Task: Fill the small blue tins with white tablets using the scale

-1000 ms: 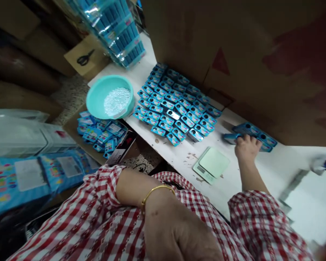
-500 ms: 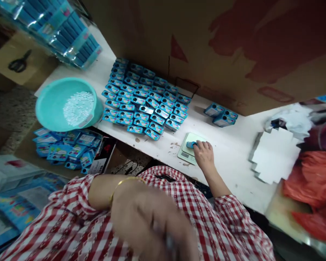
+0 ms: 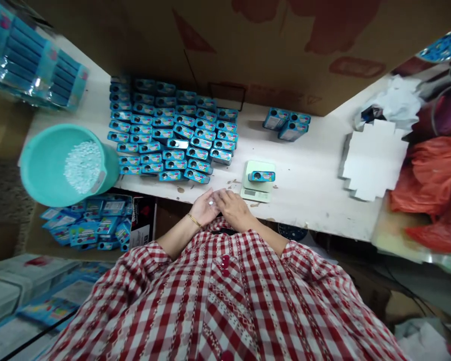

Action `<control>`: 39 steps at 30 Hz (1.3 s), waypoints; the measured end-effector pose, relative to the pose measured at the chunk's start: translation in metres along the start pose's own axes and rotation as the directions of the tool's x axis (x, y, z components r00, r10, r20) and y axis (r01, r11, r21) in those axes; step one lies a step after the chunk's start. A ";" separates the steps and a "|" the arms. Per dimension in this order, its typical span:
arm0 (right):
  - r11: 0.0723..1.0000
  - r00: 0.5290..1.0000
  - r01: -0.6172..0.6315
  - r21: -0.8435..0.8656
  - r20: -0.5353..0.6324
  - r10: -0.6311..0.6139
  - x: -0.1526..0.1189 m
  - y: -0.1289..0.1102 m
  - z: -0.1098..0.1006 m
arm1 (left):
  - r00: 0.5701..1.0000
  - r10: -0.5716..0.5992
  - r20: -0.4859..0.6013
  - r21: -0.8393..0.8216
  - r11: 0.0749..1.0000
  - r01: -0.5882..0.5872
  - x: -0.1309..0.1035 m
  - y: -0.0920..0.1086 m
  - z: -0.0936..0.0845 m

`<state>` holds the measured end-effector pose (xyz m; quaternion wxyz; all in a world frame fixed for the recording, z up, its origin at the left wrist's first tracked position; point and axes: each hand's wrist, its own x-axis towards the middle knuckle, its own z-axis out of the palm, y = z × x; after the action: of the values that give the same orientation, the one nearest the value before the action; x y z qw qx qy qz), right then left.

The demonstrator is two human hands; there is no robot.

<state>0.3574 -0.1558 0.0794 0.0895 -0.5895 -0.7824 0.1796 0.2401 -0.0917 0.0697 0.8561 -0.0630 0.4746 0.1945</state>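
My left hand (image 3: 204,209), a gold bangle at its wrist, is cupped palm up at the table's front edge. A small white pellet (image 3: 211,203) lies in its palm. My right hand (image 3: 236,209) meets it there, fingers drawn together against the left fingers; what they pinch, if anything, is hidden. Just to the right, a blue printed box (image 3: 262,176) with a dark round hole in its top stands on a pale green scale (image 3: 256,196). Neither hand touches it.
Several rows of matching boxes (image 3: 173,135) stand left of the scale, and a small group (image 3: 287,123) farther back. A turquoise basin (image 3: 33,173) holds white pellets (image 3: 83,165). A large carton (image 3: 248,55) blocks the back. White card (image 3: 376,158) lies right, beside red plastic bags (image 3: 434,185).
My right hand has let go of the blue box on the scale and moved left to my left hand. My left hand has moved forward from my chest to the table edge.
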 end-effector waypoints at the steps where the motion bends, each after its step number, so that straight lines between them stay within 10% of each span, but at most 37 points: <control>1: 1.000 1.000 0.014 -0.005 0.026 -0.014 -0.001 0.001 0.000 | 1.000 -0.017 0.010 0.010 1.000 0.017 0.001 -0.001 -0.001; 19: 1.000 0.992 -0.006 -0.025 0.124 0.009 -0.026 0.013 0.015 | 0.987 -0.159 -0.033 0.135 0.977 0.162 0.019 -0.027 -0.001; 29: 0.946 0.910 -0.205 0.250 -0.306 0.278 -0.034 0.089 -0.002 | 0.989 -0.082 0.120 0.173 0.983 0.061 0.032 -0.022 0.044; 39: 0.923 0.892 -0.347 0.167 -0.245 0.379 -0.026 0.116 -0.012 | 0.997 -0.024 0.078 0.182 0.983 0.010 0.037 -0.018 0.036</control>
<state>0.4723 -0.1509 0.0473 0.1961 -0.7381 -0.6264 0.1562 0.2930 -0.0875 0.0568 0.8782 0.0191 0.4553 0.1455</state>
